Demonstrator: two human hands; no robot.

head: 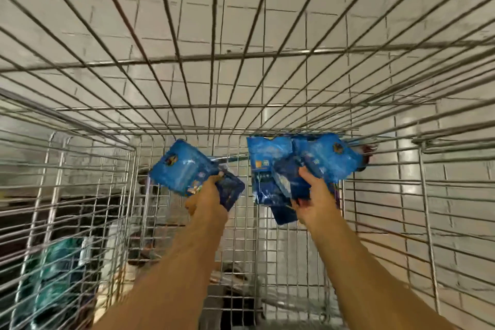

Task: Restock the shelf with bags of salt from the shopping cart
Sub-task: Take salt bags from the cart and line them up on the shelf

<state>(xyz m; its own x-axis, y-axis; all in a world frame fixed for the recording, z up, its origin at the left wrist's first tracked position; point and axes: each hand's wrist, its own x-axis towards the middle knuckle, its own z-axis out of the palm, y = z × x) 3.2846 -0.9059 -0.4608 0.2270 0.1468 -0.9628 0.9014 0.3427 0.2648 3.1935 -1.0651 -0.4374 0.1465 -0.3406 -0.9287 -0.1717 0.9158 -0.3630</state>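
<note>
The left hand [206, 202] curls its fingers tight around blue salt bags [184, 166]. The right hand [314, 195] grips a bunch of blue bags [302, 166] too, thumb on top. The bags look shiny and crinkled. Both bunches are held up inside the wire cart [187, 104], well apart.

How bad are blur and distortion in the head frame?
Head view: strong wide-angle bowing of the silver wire shopping cart; motion blur smears the wires, worst toward the edges; print on the glossy blue salt bags in the left hand and right hand is unreadable; mild glare on the bag film and pale floor tiles.
</note>
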